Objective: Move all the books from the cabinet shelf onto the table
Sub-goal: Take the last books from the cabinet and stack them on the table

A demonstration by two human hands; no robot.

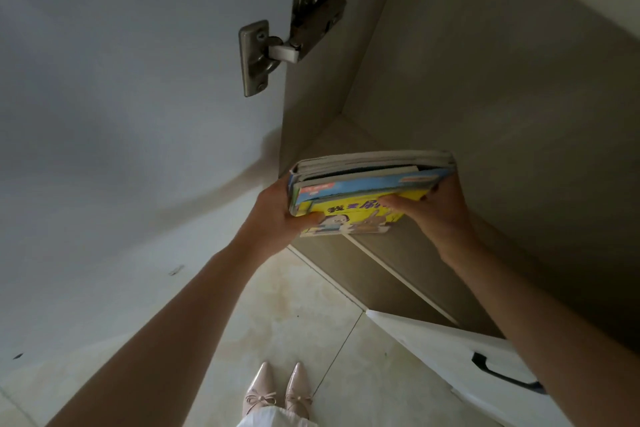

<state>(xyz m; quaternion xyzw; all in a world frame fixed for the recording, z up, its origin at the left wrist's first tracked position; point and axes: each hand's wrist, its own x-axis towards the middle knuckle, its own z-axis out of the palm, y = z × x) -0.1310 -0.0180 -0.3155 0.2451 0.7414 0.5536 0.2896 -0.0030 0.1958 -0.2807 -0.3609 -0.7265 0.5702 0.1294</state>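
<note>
A stack of several thin children's books point(367, 184) lies flat between my two hands at the front of the cabinet shelf point(346, 135). The nearest cover is yellow and blue with cartoon figures. My left hand point(277, 211) grips the stack's left end, thumb on the yellow cover. My right hand point(440, 208) grips the right end, thumb across the cover and fingers behind. The table is out of view.
The open cabinet door point(138, 114) stands at the left, hung on a metal hinge point(277, 45). A lower white door with a black handle point(498, 374) stands open at bottom right. Beige floor tiles point(294, 305) and my pale pointed shoes point(277, 392) lie below.
</note>
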